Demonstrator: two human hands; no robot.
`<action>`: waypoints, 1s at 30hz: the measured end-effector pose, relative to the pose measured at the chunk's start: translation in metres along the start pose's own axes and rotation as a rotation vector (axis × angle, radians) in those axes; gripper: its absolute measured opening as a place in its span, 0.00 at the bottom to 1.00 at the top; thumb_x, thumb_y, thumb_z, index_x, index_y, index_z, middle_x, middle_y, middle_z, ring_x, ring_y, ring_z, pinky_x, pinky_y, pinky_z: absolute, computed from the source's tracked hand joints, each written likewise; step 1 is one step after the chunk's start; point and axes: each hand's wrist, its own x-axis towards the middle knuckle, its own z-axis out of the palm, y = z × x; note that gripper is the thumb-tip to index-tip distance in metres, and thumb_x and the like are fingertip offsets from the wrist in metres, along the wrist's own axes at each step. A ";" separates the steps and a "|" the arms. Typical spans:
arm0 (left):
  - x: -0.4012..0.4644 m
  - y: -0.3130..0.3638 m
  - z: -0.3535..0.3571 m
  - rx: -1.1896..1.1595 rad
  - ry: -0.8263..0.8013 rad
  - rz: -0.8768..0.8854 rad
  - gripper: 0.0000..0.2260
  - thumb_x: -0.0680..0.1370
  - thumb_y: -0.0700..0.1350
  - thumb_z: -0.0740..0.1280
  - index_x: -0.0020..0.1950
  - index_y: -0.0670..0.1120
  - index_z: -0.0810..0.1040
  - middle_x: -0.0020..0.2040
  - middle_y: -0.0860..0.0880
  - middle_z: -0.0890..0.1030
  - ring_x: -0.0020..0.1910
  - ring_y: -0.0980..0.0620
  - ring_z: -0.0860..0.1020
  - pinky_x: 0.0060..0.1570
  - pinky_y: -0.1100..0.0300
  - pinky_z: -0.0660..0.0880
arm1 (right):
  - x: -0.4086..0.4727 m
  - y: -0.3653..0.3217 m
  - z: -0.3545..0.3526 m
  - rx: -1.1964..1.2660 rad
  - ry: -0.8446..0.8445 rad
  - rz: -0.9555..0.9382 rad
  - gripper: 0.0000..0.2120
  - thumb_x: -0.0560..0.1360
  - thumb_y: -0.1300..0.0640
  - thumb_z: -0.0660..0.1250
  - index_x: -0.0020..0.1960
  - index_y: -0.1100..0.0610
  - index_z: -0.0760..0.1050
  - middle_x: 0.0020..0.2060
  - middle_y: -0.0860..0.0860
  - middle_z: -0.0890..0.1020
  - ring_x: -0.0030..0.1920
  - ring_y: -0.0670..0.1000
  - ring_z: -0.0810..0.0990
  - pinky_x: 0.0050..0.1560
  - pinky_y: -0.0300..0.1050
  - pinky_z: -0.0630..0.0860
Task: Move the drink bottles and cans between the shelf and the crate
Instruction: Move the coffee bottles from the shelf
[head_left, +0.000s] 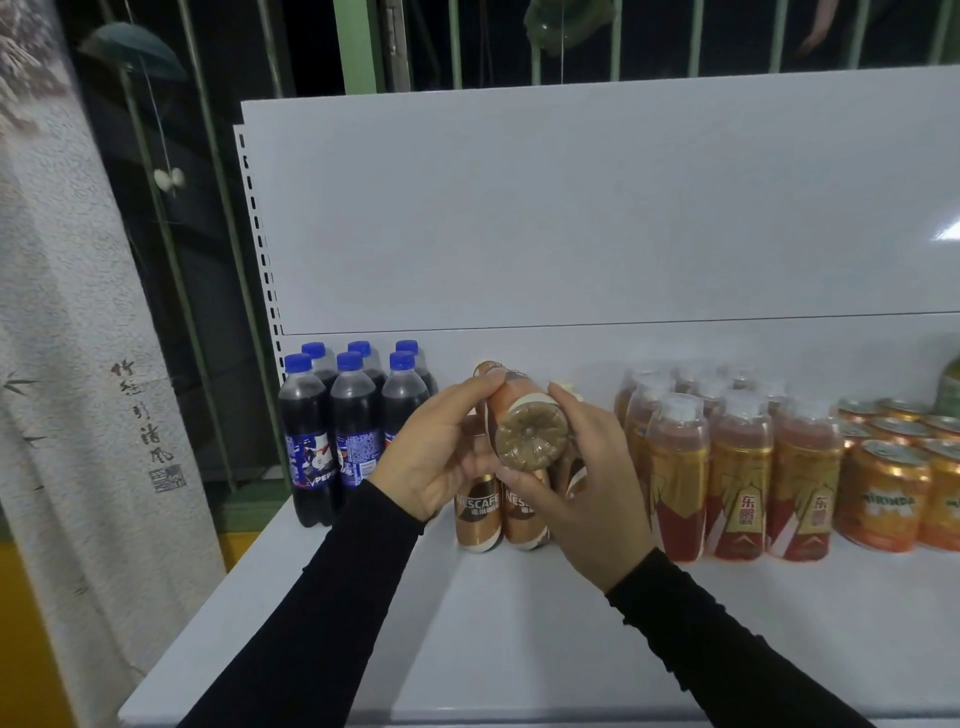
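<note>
A brown coffee bottle (527, 434) lies tipped on its side in the air, its round base facing me. My left hand (441, 452) grips its left side and my right hand (587, 488) cups its right side and underside. Behind and below it, more brown Nescafe bottles (477, 512) stand on the white shelf (519, 623). Several dark cola bottles with blue caps (353, 415) stand at the shelf's left. Red-and-gold drink bottles (737, 483) stand to the right, then orange cans (883, 499). No crate is in view.
The shelf's white back panel (571, 218) rises behind the drinks. A pale patterned hanging with calligraphy (78, 364) stands at the left. A green bottle (950, 384) shows at the right edge. The shelf's front strip is bare.
</note>
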 end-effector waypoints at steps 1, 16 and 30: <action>0.000 0.000 0.000 -0.003 -0.001 -0.007 0.27 0.70 0.48 0.74 0.65 0.36 0.77 0.54 0.36 0.80 0.45 0.42 0.84 0.38 0.49 0.84 | 0.000 0.000 0.000 -0.003 0.000 -0.001 0.35 0.67 0.34 0.70 0.70 0.41 0.64 0.57 0.45 0.74 0.61 0.42 0.71 0.62 0.38 0.70; 0.002 -0.005 -0.008 0.291 -0.009 0.142 0.33 0.73 0.34 0.74 0.72 0.56 0.67 0.56 0.41 0.84 0.53 0.41 0.85 0.52 0.43 0.82 | -0.005 -0.005 -0.011 0.196 -0.247 0.269 0.32 0.67 0.35 0.73 0.65 0.30 0.60 0.57 0.29 0.77 0.60 0.36 0.76 0.56 0.30 0.73; -0.010 -0.016 -0.007 0.631 -0.101 0.405 0.13 0.75 0.36 0.74 0.58 0.46 0.82 0.52 0.49 0.87 0.54 0.52 0.84 0.59 0.55 0.79 | -0.035 0.037 -0.015 0.161 -0.319 0.385 0.29 0.68 0.61 0.79 0.61 0.43 0.71 0.54 0.34 0.80 0.56 0.41 0.81 0.57 0.41 0.79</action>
